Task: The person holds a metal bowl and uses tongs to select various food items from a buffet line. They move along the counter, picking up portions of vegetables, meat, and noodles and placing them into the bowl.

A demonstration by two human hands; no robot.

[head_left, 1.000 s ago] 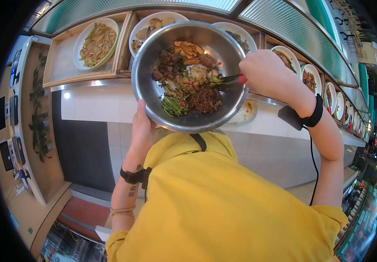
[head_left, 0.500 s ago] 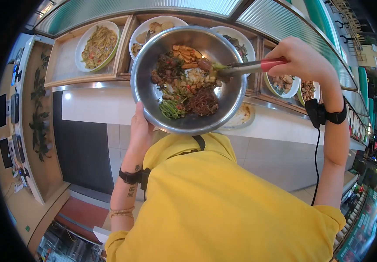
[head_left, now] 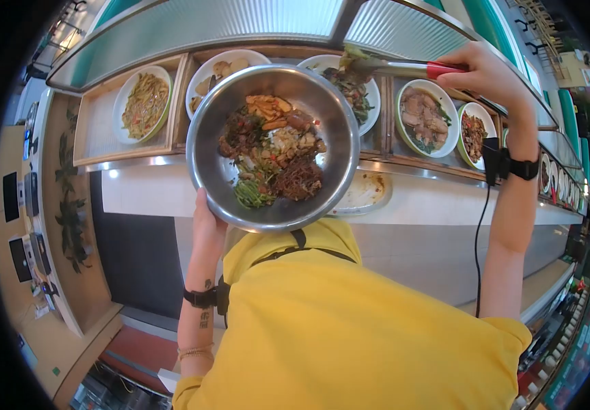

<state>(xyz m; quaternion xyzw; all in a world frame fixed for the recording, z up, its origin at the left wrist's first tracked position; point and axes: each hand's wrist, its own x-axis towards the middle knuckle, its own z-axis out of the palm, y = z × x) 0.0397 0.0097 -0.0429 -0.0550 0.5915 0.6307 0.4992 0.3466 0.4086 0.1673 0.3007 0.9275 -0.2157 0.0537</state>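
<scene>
Steel tongs (head_left: 404, 68) with red grips lie nearly level, their long axis running left from the right hand (head_left: 478, 72), which is closed around the grips, to tips that pinch a leafy piece (head_left: 355, 60) above the far side of a plate (head_left: 375, 106) of dark greens. The metal bowl (head_left: 340, 133) sits left of that hand and nearer the body, so its open mouth is to the near left of the tips. The left hand (head_left: 207, 222) is the closer one, touching the bowl's near-left rim with the thumb up; whether its other fingers are spread or curled beneath, I cannot tell. The right arm reaches out to the right and far, forearm raised steeply, wrist bent inward; the left arm stays low, close to the body.
</scene>
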